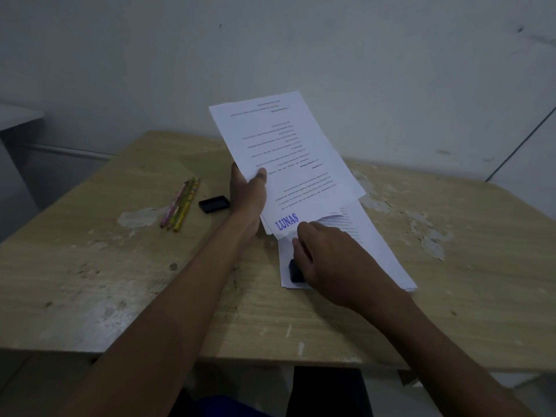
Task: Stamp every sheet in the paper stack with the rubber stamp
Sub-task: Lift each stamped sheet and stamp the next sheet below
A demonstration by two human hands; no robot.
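My left hand (248, 192) grips a bundle of printed sheets (285, 155) and holds them tilted up off the table; the front sheet carries a blue "LUNAS" stamp mark (286, 221) near its lower edge. Under them the rest of the paper stack (382, 260) lies flat on the wooden table (120, 281). My right hand (328, 260) holds the black rubber stamp (295, 273) and presses it down on the near corner of the flat stack. Its fingers curl round the stamp and hide most of it.
A black stamp lid or ink-pad tray (214, 203) lies left of my left hand. Several coloured pencils (180, 204) lie further left. The table top is worn, with peeled patches (427, 233) on the right. A white wall stands close behind.
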